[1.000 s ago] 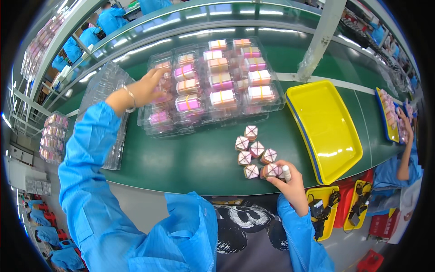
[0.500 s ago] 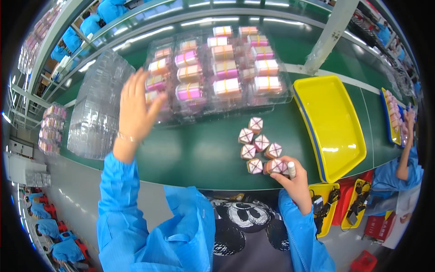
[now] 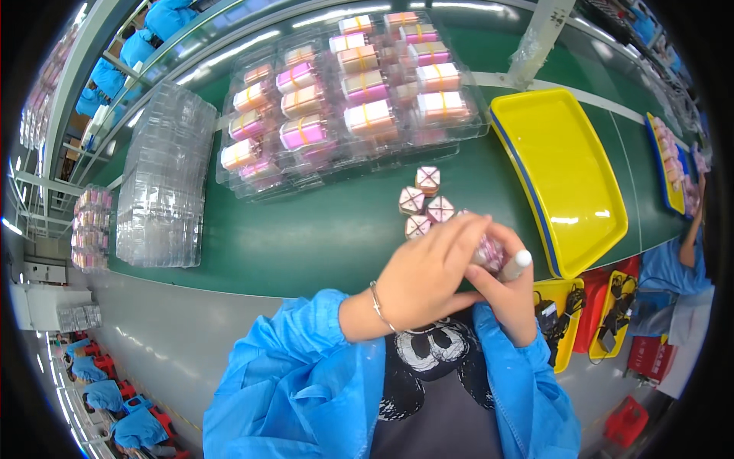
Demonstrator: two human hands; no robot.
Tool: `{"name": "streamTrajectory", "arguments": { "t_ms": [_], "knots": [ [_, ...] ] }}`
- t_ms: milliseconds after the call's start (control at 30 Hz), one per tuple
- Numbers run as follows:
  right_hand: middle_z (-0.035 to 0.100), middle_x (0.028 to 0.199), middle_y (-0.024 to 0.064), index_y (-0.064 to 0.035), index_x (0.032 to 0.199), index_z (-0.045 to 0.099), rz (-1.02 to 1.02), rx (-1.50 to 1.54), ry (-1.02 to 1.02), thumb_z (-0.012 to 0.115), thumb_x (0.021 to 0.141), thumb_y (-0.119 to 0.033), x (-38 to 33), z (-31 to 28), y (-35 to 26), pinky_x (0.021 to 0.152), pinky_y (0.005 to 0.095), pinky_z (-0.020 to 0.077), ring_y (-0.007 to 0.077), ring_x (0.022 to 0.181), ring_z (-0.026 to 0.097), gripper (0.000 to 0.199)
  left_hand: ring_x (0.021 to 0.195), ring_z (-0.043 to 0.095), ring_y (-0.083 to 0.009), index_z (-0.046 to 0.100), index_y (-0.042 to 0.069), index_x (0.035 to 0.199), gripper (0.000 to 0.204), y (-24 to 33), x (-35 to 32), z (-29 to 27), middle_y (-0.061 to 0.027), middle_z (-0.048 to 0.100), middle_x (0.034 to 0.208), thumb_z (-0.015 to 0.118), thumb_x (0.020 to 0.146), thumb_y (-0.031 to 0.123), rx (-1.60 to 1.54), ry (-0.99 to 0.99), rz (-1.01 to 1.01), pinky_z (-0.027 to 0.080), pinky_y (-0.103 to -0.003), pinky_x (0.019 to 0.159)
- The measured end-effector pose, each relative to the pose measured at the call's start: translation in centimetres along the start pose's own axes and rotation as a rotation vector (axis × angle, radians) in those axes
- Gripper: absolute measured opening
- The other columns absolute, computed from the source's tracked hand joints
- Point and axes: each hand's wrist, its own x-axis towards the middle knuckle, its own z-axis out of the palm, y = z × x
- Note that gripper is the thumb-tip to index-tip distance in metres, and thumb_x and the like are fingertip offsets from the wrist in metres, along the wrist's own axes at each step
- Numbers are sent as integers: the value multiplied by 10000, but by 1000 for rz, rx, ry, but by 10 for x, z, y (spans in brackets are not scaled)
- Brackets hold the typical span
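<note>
My left hand (image 3: 432,268) reaches across in front of me, its fingers curled over a small block bundle with crossed dark lines (image 3: 488,252). Against it, my right hand (image 3: 514,294) is closed round the same bundle and also grips a white marker-like stick (image 3: 517,264) that points up and outward. My fingers hide most of the bundle. Just beyond them on the green table, several matching banded bundles (image 3: 428,180) with white, cross-marked tops stand in a loose cluster, some partly covered by my left hand.
Clear plastic trays (image 3: 352,99) with pink, orange and white banded blocks lie at the back. A stack of clear trays (image 3: 164,176) stands left, a yellow tray (image 3: 562,183) right. Yellow bins (image 3: 562,321) with black cables sit below the edge; a co-worker's arm (image 3: 688,252) shows far right.
My left hand has come from the clear trays on the left over to my right hand and onto the bundle. The right hand has lifted slightly, keeping the white stick. The view has shifted.
</note>
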Motion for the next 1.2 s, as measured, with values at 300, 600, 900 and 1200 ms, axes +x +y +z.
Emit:
{"name": "streamTrajectory", "arguments": {
  "t_ms": [300, 600, 900, 1200],
  "knots": [
    [607, 1300, 141, -30, 1498, 257, 66, 68, -337, 659, 918, -66, 13, 5, -12, 1030, 311, 381, 158, 1192, 537, 707, 1063, 626, -338, 477, 72, 1275, 752, -23, 20, -58, -138, 587, 1197, 834, 614, 114, -56, -219, -64, 535, -393, 879],
    [576, 1319, 180, 1, 1323, 538, -144, -461, 73, 714, 836, -65, 15, -34, -4, 1044, 331, 395, 253, 1241, 535, 521, 888, 659, -307, 402, 97, 1274, 765, -125, 114, -214, -163, 646, 942, 802, 630, 202, 446, 157, -211, 534, -387, 782],
    [475, 1388, 216, -53, 1425, 434, -171, -732, -169, 804, 764, -204, 27, -40, 30, 1056, 391, 415, 377, 1283, 488, 773, 1220, 526, -411, 399, 163, 1338, 844, -227, 191, -259, -228, 564, 1279, 803, 608, 288, 669, -496, -464, 417, -475, 1014],
    [534, 1287, 175, -133, 1396, 467, -163, -745, -222, 738, 815, -196, 35, -22, 27, 914, 407, 494, 386, 1133, 567, 643, 1432, 302, -391, 457, 178, 1456, 726, -335, 170, -228, -176, 328, 1560, 461, 909, 656, 705, -31, -333, 240, -522, 1156]
  ]
}}
